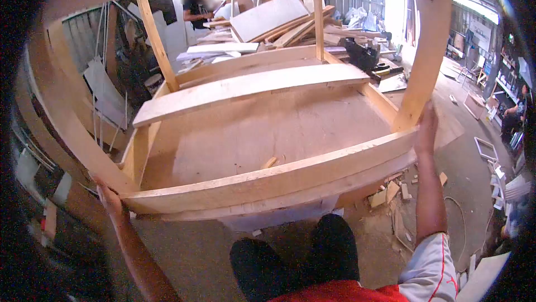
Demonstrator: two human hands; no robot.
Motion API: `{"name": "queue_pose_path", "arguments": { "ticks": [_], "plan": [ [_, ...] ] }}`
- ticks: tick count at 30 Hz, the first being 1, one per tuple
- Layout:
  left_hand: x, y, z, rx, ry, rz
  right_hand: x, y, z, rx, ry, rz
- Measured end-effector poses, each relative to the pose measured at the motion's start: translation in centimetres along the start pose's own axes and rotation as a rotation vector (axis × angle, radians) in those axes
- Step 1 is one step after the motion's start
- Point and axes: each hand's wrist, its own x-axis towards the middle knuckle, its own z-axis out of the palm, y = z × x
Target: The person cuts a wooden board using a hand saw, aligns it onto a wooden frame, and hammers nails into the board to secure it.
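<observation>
Evidently, left hand [111,201]: at the lower left of the frame, against the outer side of the left near post [78,129] where it meets the front rail [268,182]; how firmly the fingers close cannot be told.
Timber frame [167,199]: across the centre, between the two hands and beyond the knees; likely stiff, fairly heavy and awkward for its breadth, though hardly fragile.
Front rail: along the lower centre, running from hand to hand; dry sawn wood, so probably grippy, with edges that might splinter.
Base panel [223,134]: behind the rail, broad and thin-looking, likely more flexible than the rails and a poor hold.
Crossboard [251,90]: upper centre, spanning the sides, beyond both hands; whether it is fixed cannot be told.
Best hold: low at the two near corners, where post and rail brace each other.
Right hand [426,129]: right of centre, lying along the outer side of the right near post [427,51]; its fingertips are partly hidden, so its grip is unclear.
</observation>
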Motion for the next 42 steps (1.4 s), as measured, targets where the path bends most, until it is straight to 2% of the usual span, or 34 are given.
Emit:
{"name": "queue_pose_path", "arguments": {
  "ticks": [3, 4, 6, 10, 12, 18, 22, 24, 27, 30, 33, 36, 38, 40, 42],
  "plan": [
    [-0.2, 0.8, -0.3, 0.008, -0.255, 0.056, -1.1, -5.0, -0.4, -0.119, 0.155, -0.401],
    [-0.3, 1.6, 0.4, 0.057, -0.298, 0.122, -1.6, -6.0, 0.3, -0.143, 0.151, -0.409],
    [-0.1, 1.0, 0.3, 0.002, -0.276, 0.108, -2.4, -7.5, 1.5, -0.183, 0.155, -0.429],
    [-0.7, 1.8, 0.1, 0.052, -0.34, 0.05, -1.4, -6.0, 3.6, 0.001, 0.091, -0.23],
    [-0.7, 1.7, 0.5, 0.056, -0.247, 0.071, -0.8, -5.7, 3.1, 0.028, 0.045, -0.14],
    [1.6, -1.3, -2.1, 0.031, -0.241, 0.082, -0.6, -4.5, 1.9, -0.068, 0.054, -0.195],
    [0.4, 0.4, -1.0, 0.141, -0.262, 0.054, -1.1, -5.2, 2.0, -0.089, 0.054, -0.162],
    [2.4, -2.3, -3.6, 0.052, -0.271, 0.076, -1.3, -5.6, 1.9, -0.117, 0.06, -0.101],
    [3.6, -4.2, -5.3, 0.029, -0.271, 0.061, -1.4, -4.1, 1.6, -0.185, 0.072, -0.165],
    [2.9, -4.1, -5.5, 0.145, -0.225, 0.007, -2.3, -2.2, 1.5, -0.227, 0.084, -0.058],
    [2.5, -4.5, -6.5, 0.266, -0.183, -0.034, -2.7, -5.6, 1.5, -0.274, -0.001, 0.03],
    [2.6, -4.0, -7.2, 0.427, -0.139, -0.036, -3.0, -5.9, 0.9, -0.222, -0.119, 0.166],
    [2.7, -4.1, -8.0, 0.603, -0.126, 0.039, -3.4, -5.8, 0.8, -0.268, -0.172, 0.204],
    [2.2, -4.0, -8.6, 0.857, -0.079, 0.258, -3.5, -6.5, 0.8, -0.302, -0.189, 0.233],
    [-4.0, 4.2, 0.0, 1.06, 0.172, 0.184, -3.2, -7.9, 0.7, -0.331, -0.161, 0.252]
  ]
}}
